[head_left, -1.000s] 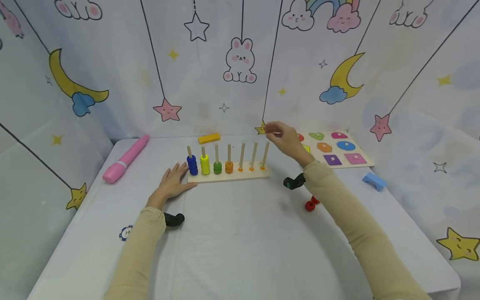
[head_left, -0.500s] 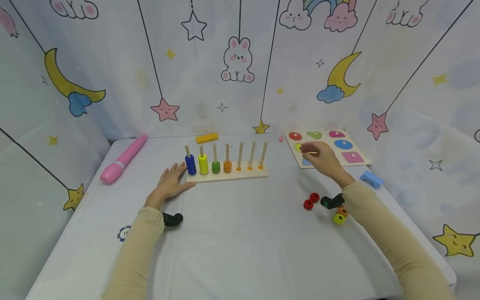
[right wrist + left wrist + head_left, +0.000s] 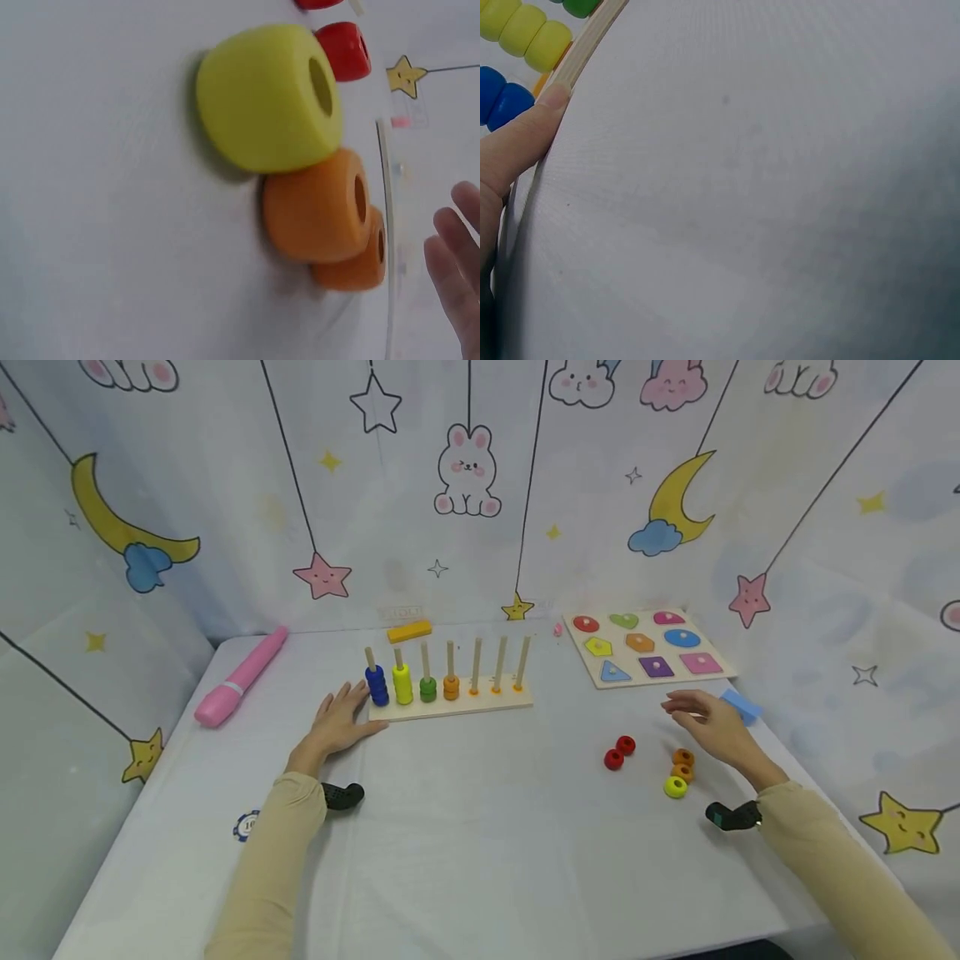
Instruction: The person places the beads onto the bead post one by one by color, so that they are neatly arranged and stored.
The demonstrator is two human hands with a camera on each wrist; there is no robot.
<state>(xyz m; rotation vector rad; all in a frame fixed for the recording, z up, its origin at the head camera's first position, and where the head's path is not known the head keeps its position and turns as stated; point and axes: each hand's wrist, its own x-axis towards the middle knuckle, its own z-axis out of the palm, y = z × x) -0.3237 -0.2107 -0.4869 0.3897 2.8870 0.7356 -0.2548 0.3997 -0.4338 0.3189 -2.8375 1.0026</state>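
A wooden peg stand [image 3: 450, 708] stands at the back middle of the table. From the left, its pegs carry blue rings [image 3: 378, 687], yellow rings [image 3: 403, 684], green rings [image 3: 428, 690] and orange rings [image 3: 451, 688]; the three right pegs bear no such rings. My left hand [image 3: 333, 727] rests at the stand's left end with fingers spread, its thumb [image 3: 532, 135] touching the front edge. My right hand [image 3: 716, 731] hovers with loosely bent fingers, holding nothing. Near it lie two orange beads [image 3: 682, 766], a yellow-green bead [image 3: 262, 101] and two red beads [image 3: 619, 752].
A shape puzzle board [image 3: 630, 673] lies at the back right, a blue block [image 3: 742, 705] near its front corner. A yellow block [image 3: 409, 631] is behind the stand. At left are a pink stick-shaped object [image 3: 240, 678] and a round chip [image 3: 245, 825].
My right hand has moved right and toward me, from beside the stand's right end, across the puzzle board, to beyond the loose beads. The left hand stays at the stand.
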